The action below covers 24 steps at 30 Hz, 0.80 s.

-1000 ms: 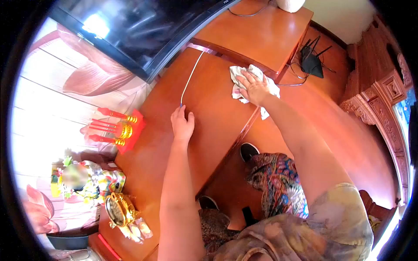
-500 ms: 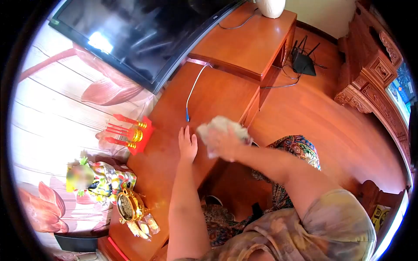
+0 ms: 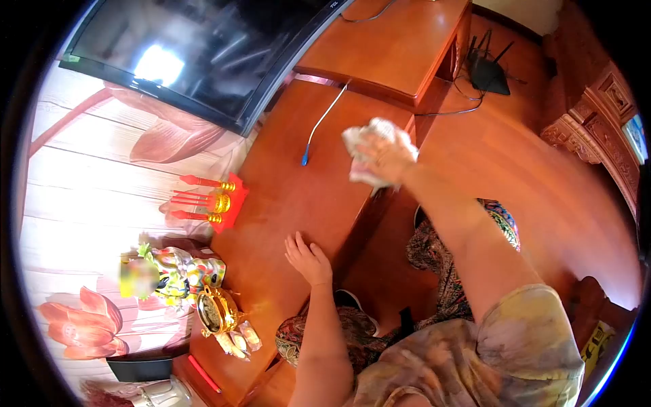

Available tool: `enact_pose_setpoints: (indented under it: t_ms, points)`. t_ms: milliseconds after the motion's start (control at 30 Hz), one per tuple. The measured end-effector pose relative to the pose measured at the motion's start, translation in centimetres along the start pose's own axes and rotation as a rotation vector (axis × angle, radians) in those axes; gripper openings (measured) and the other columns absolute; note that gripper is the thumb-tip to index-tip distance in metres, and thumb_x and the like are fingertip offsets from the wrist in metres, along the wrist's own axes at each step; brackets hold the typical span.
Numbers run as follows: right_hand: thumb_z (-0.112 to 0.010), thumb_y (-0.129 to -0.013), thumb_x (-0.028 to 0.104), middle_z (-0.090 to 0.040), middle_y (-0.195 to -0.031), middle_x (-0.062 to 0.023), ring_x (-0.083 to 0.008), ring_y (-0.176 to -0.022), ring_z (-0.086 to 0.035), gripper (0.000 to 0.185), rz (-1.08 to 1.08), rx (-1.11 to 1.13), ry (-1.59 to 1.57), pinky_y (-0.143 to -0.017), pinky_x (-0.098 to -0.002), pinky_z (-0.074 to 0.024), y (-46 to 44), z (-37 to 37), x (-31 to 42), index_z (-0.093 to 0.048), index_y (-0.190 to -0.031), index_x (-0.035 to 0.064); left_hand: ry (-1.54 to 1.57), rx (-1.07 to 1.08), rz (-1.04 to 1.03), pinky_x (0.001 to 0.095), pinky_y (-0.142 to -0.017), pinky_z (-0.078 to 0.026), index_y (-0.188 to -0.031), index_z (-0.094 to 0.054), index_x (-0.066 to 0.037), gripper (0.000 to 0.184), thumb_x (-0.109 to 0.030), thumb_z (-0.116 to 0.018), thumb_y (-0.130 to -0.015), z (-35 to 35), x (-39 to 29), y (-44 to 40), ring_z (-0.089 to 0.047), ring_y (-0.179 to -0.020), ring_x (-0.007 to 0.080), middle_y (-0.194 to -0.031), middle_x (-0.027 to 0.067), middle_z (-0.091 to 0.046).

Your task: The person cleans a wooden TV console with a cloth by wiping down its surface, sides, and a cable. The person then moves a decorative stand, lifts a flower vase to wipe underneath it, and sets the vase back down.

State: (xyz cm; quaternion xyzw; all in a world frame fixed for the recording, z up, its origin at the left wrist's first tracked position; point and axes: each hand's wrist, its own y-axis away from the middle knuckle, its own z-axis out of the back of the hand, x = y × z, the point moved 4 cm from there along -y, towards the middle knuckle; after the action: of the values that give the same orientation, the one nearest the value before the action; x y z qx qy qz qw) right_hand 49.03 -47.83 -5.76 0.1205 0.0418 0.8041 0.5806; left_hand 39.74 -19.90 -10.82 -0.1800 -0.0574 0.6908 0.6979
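Under my right hand [image 3: 385,157] is a pale, crumpled cleaning cloth [image 3: 363,171], pressed on the wooden cabinet top [image 3: 271,197] near its front edge. My right fingers are partly spread over the cloth. My left hand [image 3: 308,260] lies flat on the same surface near the edge, fingers stretched out, holding nothing. A white cable with a blue tip [image 3: 305,157] lies on the top, left of the cloth.
A television [image 3: 183,61] stands at the upper left. Along the wall are red candle-like ornaments [image 3: 217,202], a colourful figurine [image 3: 183,275], a golden pot [image 3: 217,311] and wrapped packets [image 3: 241,340]. A black router [image 3: 488,73] sits on the floor beside carved furniture [image 3: 590,136].
My right hand and the cloth have moved up and to the right, farther along the cabinet. My left hand has shifted down, away from the cable tip. The view has tilted slightly.
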Motion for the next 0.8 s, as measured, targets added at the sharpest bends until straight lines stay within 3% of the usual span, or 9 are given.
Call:
enact_pose_setpoints:
  t_ms: [33, 67, 167, 300, 367, 433, 567, 700, 800]
  points:
    - [-0.019, -0.085, 0.065, -0.009, -0.148, 0.0092, -0.0183, -0.137, 0.000, 0.057, -0.058, 0.042, -0.105, -0.106, -0.0579, -0.0015, -1.3, -0.7, -2.2, -0.033, -0.134, 0.0386, 0.127, -0.051, -0.022, 0.0485, -0.103, -0.023, -0.125, -0.041, 0.002, 0.043, -0.012, -0.046, -0.084, 0.2, 0.1, 0.0, -0.029, -0.125, 0.0374, -0.133, 0.0231, -0.033]
    - [-0.020, -0.085, 0.065, -0.007, -0.149, 0.0066, -0.0176, -0.137, -0.002, 0.061, -0.188, -0.003, -0.101, -0.107, -0.0541, -0.0012, -2.0, -1.1, -4.2, -0.027, -0.137, 0.0340, 0.255, -0.105, -0.045, 0.0469, -0.103, -0.024, -0.124, -0.041, 0.003, 0.043, -0.010, -0.047, -0.083, 0.4, 0.1, -0.1, -0.029, -0.125, 0.0373, -0.133, 0.0230, -0.033]
    - [-0.034, -0.090, 0.045, -0.018, -0.146, 0.0007, -0.0182, -0.135, -0.017, 0.052, -0.236, -0.197, -0.171, -0.107, -0.0483, -0.0059, -3.8, -2.9, -6.4, -0.030, -0.137, 0.0246, 0.332, -0.083, 0.043, 0.0441, -0.104, -0.025, -0.123, -0.041, 0.004, 0.042, -0.008, -0.048, -0.082, 0.5, -0.4, -0.2, -0.030, -0.124, 0.0371, -0.133, 0.0229, -0.033]
    - [-0.035, -0.090, 0.041, -0.017, -0.147, -0.0003, -0.0188, -0.135, -0.017, 0.052, -0.379, -0.258, -0.166, -0.107, -0.0480, -0.0057, -4.1, -2.9, -4.8, -0.028, -0.138, 0.0226, 0.400, -0.102, 0.087, 0.0436, -0.103, -0.025, -0.123, -0.041, 0.004, 0.042, -0.009, -0.047, -0.083, 0.8, -0.4, 0.1, -0.030, -0.124, 0.0367, -0.132, 0.0227, -0.034]
    - [-0.034, -0.090, 0.042, -0.015, -0.148, -0.0012, -0.0195, -0.136, -0.015, 0.053, -0.408, -0.239, -0.117, -0.105, -0.0538, -0.0037, -3.8, -2.4, -3.1, -0.027, -0.139, 0.0230, 0.423, -0.115, 0.095, 0.0437, -0.103, -0.025, -0.122, -0.041, 0.004, 0.043, -0.009, -0.047, -0.082, 0.8, -0.3, 0.0, -0.030, -0.123, 0.0368, -0.131, 0.0227, -0.035]
    - [-0.028, -0.088, 0.057, -0.013, -0.148, -0.0013, -0.0195, -0.137, -0.007, 0.063, -0.369, -0.105, -0.054, -0.105, -0.0587, -0.0055, -2.6, -1.7, 0.1, -0.016, -0.142, 0.0255, 0.446, -0.119, 0.093, 0.0437, -0.103, -0.025, -0.122, -0.041, 0.004, 0.043, -0.010, -0.047, -0.082, 0.8, -0.3, 0.0, -0.031, -0.123, 0.0369, -0.131, 0.0226, -0.035]
    - [-0.029, -0.086, 0.059, -0.016, -0.148, -0.0008, -0.0216, -0.137, -0.006, 0.061, -0.031, -0.064, -0.064, -0.102, -0.0642, -0.0023, -0.2, -2.9, 9.3, -0.029, -0.138, 0.0263, 0.492, -0.160, 0.091, 0.0437, -0.102, -0.026, -0.123, -0.041, 0.005, 0.044, -0.011, -0.047, -0.082, 0.7, 0.0, 0.0, -0.033, -0.121, 0.0371, -0.130, 0.0226, -0.037]
    - [-0.039, -0.084, 0.051, -0.024, -0.145, 0.0017, -0.0167, -0.136, -0.013, 0.053, 0.342, -0.205, -0.008, -0.102, -0.0632, 0.0021, -0.9, -10.0, 17.5, -0.040, -0.132, 0.0272, 0.611, -0.227, 0.153, 0.0436, -0.101, -0.027, -0.124, -0.040, 0.003, 0.046, -0.014, -0.047, -0.083, 0.4, 1.3, 0.2, -0.035, -0.119, 0.0367, -0.130, 0.0222, -0.037]
    - [-0.035, -0.085, 0.048, -0.033, -0.140, 0.0014, -0.0141, -0.132, -0.022, 0.049, 0.374, -0.159, 0.047, -0.102, -0.0575, -0.0114, -3.7, -8.8, 15.1, -0.042, -0.129, 0.0268, 0.599, -0.241, 0.163, 0.0435, -0.100, -0.029, -0.126, -0.039, 0.003, 0.047, -0.016, -0.046, -0.083, 0.3, 1.2, 0.3, -0.035, -0.119, 0.0363, -0.130, 0.0221, -0.037]
